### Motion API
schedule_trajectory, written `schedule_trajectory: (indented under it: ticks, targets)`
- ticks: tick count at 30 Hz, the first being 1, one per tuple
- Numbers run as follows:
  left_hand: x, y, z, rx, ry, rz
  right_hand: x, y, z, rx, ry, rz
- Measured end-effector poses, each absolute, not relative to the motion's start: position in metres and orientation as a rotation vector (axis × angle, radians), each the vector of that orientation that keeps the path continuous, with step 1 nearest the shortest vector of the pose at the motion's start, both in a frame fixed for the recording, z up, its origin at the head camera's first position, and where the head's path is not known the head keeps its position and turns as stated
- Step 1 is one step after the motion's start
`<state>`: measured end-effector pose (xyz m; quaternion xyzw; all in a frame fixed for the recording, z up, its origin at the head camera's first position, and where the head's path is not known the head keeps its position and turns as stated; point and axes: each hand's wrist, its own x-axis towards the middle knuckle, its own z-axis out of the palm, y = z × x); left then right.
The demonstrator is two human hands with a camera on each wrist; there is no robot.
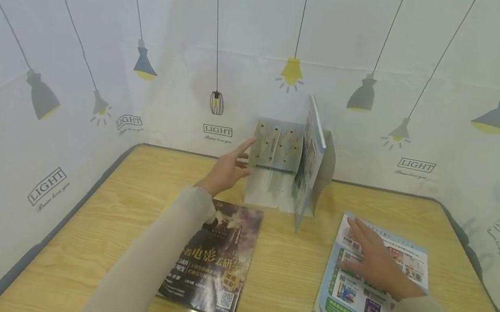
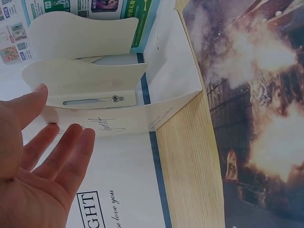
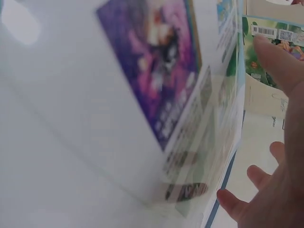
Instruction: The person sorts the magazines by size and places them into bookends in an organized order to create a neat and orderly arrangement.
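Observation:
A pale bookend rack (image 1: pixel 270 185) with upright dividers stands at the back of the table. My left hand (image 1: pixel 227 170) is at its left side, fingertips right at the outer panel (image 2: pixel 166 107) and not curled round it. A thin booklet (image 1: pixel 309 169) stands upright in the rack's right part. My right hand (image 1: pixel 378 262) is over a stack of booklets (image 1: pixel 348 308) on the right, fingers extended and gripping nothing. In the right wrist view the top cover (image 3: pixel 95 123) fills much of the frame, with the right hand (image 3: pixel 275 175) beside it.
A dark magazine (image 1: pixel 215 273) with a fiery cover lies under the left forearm, in front of the rack. The wooden table (image 1: pixel 92 240) is bounded by a pale curtain (image 1: pixel 177 62) printed with lamps, close behind the rack and along both sides.

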<state>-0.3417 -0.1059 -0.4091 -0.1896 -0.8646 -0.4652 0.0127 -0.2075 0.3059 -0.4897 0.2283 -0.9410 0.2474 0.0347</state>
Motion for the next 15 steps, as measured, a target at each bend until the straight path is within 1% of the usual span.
schedule_trajectory:
  ticks: [6, 15]
  targets:
    - [-0.342, -0.106, -0.411, -0.589, -2.688, -1.457, -0.207, 0.313, -0.491, 0.625, -2.963, 0.774]
    - [-0.343, -0.107, -0.41, -0.624, -2.677, -1.469, -0.203, 0.318, -0.479, 0.52, -3.066, 0.82]
